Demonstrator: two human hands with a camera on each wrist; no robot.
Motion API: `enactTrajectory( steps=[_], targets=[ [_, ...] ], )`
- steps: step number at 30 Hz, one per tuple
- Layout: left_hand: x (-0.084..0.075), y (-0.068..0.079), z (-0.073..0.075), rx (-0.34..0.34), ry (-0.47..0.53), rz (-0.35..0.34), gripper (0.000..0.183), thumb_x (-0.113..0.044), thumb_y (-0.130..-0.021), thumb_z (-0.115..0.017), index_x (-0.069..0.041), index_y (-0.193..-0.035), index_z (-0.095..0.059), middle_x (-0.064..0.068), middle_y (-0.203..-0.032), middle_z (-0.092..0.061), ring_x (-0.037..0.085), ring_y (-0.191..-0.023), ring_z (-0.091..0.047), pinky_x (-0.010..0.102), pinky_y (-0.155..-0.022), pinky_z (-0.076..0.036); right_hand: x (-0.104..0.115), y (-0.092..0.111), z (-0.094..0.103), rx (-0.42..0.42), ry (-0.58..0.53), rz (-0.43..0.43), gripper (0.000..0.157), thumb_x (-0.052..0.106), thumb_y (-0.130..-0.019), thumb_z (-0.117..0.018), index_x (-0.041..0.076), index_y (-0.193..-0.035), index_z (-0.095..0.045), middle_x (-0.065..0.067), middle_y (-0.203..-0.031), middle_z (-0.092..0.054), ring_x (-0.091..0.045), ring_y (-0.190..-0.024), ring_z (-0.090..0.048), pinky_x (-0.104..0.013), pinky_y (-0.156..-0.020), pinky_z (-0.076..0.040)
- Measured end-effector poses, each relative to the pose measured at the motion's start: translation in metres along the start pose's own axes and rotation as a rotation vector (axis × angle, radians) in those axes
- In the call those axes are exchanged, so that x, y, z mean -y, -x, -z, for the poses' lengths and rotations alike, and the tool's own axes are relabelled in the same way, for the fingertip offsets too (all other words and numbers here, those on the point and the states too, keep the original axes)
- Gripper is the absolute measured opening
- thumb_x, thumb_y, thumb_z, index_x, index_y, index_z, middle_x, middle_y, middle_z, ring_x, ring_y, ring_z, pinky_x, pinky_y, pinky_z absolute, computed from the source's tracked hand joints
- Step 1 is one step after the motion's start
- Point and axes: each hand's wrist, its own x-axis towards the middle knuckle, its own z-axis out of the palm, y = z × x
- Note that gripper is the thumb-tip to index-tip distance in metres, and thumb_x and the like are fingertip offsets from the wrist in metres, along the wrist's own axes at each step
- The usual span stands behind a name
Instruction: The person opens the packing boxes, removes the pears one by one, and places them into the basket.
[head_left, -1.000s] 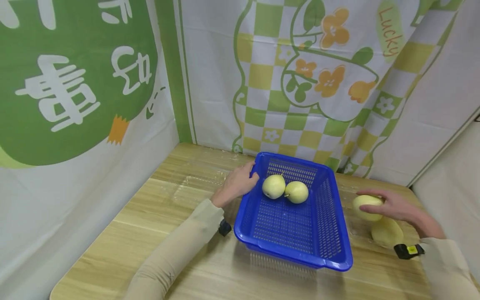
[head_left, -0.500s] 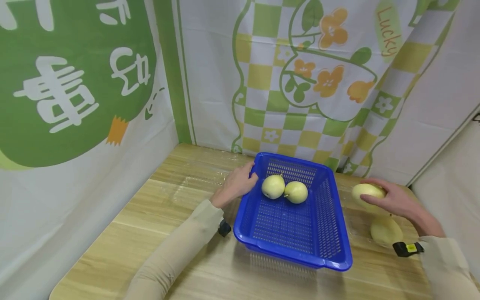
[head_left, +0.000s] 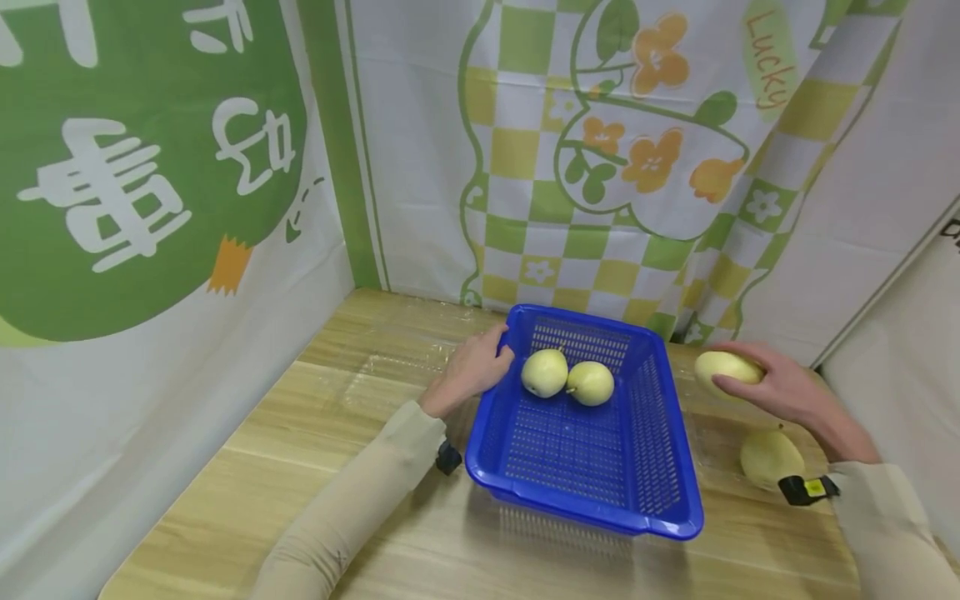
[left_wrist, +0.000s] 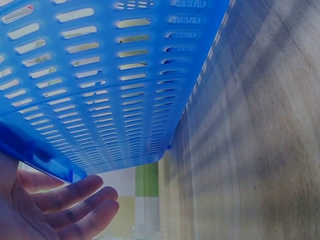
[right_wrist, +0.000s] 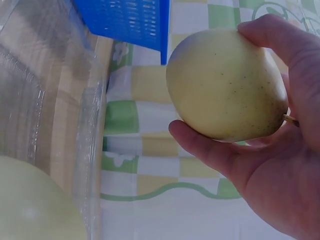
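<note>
A blue perforated plastic basket (head_left: 585,507) stands mid-table with two pale yellow pears in it, the left pear (head_left: 544,373) touching the right pear (head_left: 590,384). My left hand (head_left: 472,367) grips the basket's left rim; in the left wrist view its fingers (left_wrist: 82,212) reach under the rim beside the slotted wall. To the right of the basket, my right hand (head_left: 787,383) holds another pear (right_wrist: 225,85) above the table, thumb and fingers on opposite sides and its stem toward the palm. One more pear (head_left: 771,458) lies below that hand, in a clear plastic tray (right_wrist: 90,125).
Another clear plastic tray (head_left: 375,379) lies on the wooden table (head_left: 300,450) left of the basket. A patterned curtain (head_left: 585,242) hangs behind the table's back edge. A white and green cloth (head_left: 300,275) borders the left side.
My right hand has lifted the pear up and away from the one in the tray, shifting slightly toward the basket. The left hand stays on the rim.
</note>
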Motion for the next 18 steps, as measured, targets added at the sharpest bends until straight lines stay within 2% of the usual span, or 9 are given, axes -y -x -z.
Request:
enactTrajectory(
  steps=[6,12,18],
  targets=[
    [-0.002,-0.002,-0.002,0.008,0.004,0.011,0.048,-0.027,-0.092,-0.043,-0.013,-0.138,-0.043,0.011,-0.126,-0.057,0.029,-0.105,-0.059,0.045,-0.087,-0.046,0.008,-0.001,-0.001,-0.033,-0.037,-0.025,0.050,0.036,-0.086,-0.064,0.020,-0.131,-0.050,-0.012,-0.123,-0.052,-0.022,-0.082,-0.052,-0.032,-0.058,-0.041],
    [0.000,0.000,-0.002,0.007,0.004,0.010,0.048,-0.027,-0.092,-0.043,-0.013,-0.138,-0.042,0.012,-0.121,-0.060,0.027,-0.096,-0.061,0.044,-0.084,-0.048,0.016,-0.008,-0.003,-0.072,-0.042,0.081,0.049,0.025,-0.084,-0.067,0.011,-0.128,-0.052,-0.014,-0.110,-0.053,-0.019,-0.079,-0.047,-0.029,-0.053,-0.042],
    [0.001,-0.003,-0.003,-0.006,0.005,-0.006,0.048,-0.027,-0.092,-0.043,-0.012,-0.137,-0.044,0.013,-0.115,-0.062,0.026,-0.088,-0.061,0.044,-0.078,-0.049,0.032,-0.014,0.000,-0.082,-0.014,0.134,0.045,0.023,-0.085,-0.066,0.011,-0.127,-0.055,-0.014,-0.105,-0.054,-0.022,-0.084,-0.045,-0.030,-0.055,-0.039]
  ],
)
